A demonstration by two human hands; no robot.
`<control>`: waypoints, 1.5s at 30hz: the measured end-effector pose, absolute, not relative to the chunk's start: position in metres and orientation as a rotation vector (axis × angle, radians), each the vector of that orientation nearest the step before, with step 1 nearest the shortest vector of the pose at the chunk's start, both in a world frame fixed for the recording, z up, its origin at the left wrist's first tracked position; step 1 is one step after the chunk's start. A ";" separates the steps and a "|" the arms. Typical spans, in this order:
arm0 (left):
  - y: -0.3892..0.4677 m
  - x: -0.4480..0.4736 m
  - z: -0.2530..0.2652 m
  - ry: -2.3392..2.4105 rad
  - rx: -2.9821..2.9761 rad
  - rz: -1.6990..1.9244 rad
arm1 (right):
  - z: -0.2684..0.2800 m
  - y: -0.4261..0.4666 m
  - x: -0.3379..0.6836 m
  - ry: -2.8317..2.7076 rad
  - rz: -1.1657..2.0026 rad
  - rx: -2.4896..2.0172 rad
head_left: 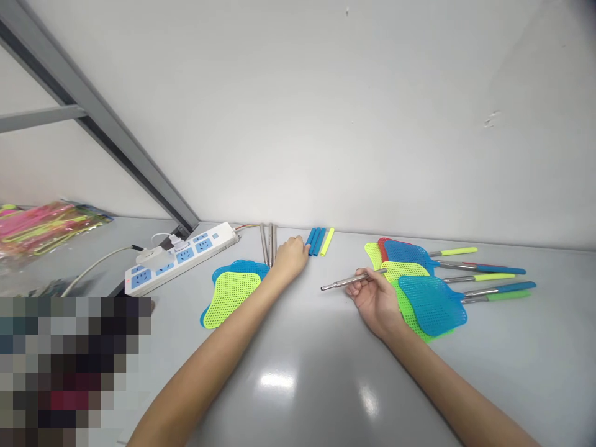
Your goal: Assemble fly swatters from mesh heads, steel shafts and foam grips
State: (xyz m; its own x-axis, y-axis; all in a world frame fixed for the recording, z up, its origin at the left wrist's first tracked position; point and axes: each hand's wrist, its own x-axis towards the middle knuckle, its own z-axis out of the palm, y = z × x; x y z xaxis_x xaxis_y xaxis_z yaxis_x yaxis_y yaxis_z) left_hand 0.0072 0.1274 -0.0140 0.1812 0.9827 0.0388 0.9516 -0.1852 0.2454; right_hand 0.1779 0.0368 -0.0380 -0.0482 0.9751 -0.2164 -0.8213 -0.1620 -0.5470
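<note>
Flanking bare tabletop [319, 347] are left hand [291, 257], grip unclear, and right hand [376, 304], holding a metal rod [345, 282].

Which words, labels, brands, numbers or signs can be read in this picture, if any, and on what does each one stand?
None can be read.
Power strip: no lettering can be made out; any small marks are too tiny to read.
Packets at the far left: too blurred to tell any print.
Tube, grips and swatters: no text visible.
</note>
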 end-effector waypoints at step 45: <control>0.085 0.089 -0.002 0.691 0.973 0.913 | -0.038 0.028 0.172 -0.780 1.721 -0.816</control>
State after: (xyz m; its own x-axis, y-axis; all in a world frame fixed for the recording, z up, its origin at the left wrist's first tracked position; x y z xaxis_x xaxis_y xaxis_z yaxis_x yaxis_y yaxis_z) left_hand 0.0890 0.0849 -0.0018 0.4586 0.8839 -0.0918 -0.3287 0.2647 0.9066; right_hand 0.1720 0.0277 -0.0383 -0.2376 0.9594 -0.1520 -0.5184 -0.2575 -0.8155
